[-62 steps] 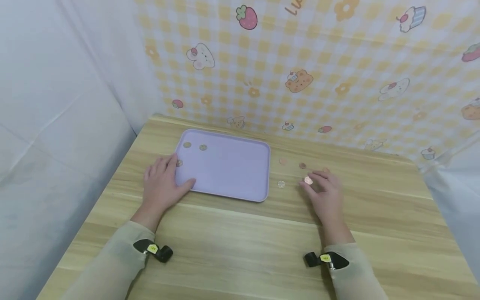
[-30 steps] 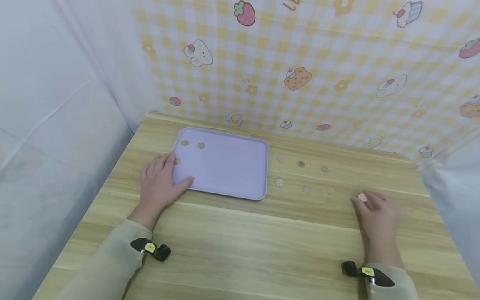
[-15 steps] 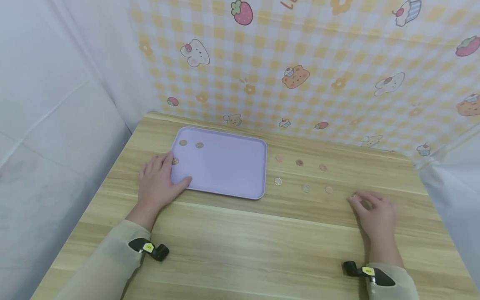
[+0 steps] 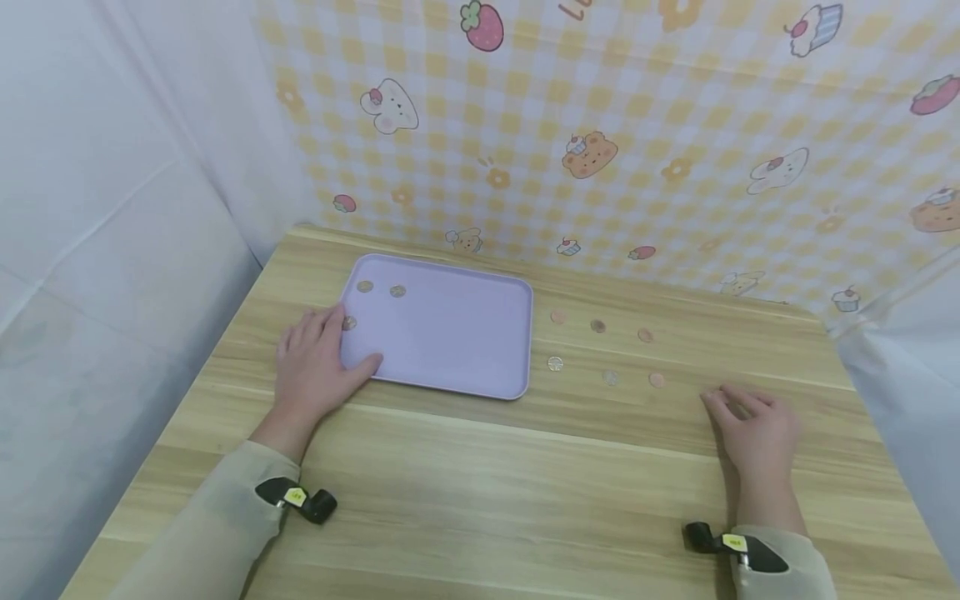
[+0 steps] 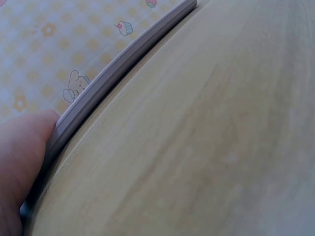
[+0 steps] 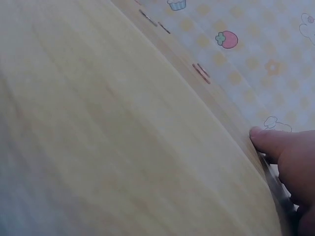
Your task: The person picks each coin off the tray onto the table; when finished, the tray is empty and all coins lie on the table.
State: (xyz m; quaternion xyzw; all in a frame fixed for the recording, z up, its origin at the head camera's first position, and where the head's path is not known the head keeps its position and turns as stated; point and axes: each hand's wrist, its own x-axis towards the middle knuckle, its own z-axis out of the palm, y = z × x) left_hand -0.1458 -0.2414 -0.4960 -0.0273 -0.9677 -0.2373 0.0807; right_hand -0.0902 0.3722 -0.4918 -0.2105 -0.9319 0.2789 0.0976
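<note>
Table [image 4: 480, 492]: a light wooden top is seen, backed by a yellow checked cloth [image 4: 675, 142] printed with bears, cupcakes and strawberries.
Tray [image 4: 450, 333]: a lilac rectangular tray is laid flat on the left half of the table; 3 coins are carried near its far left corner.
Left hand [image 4: 311, 375]: it is laid flat on the table against the near left corner of the tray, fingers relaxed and straight, thumb resting along the near rim; nothing is grasped.
Right hand [image 4: 757, 429]: it is rested on the table well right of the tray, fingers bent down with the tips on the wood; whether a coin is pinched under them cannot be told.
Loose coins: 6 are laid on the bare wood between tray and right hand, in 2 rows of 3; the nearest coin [image 4: 657, 379] is just left of the right fingertips.
Tray coins: 1 tray coin [image 4: 348, 322] is lying just beside the left fingertips.
</note>
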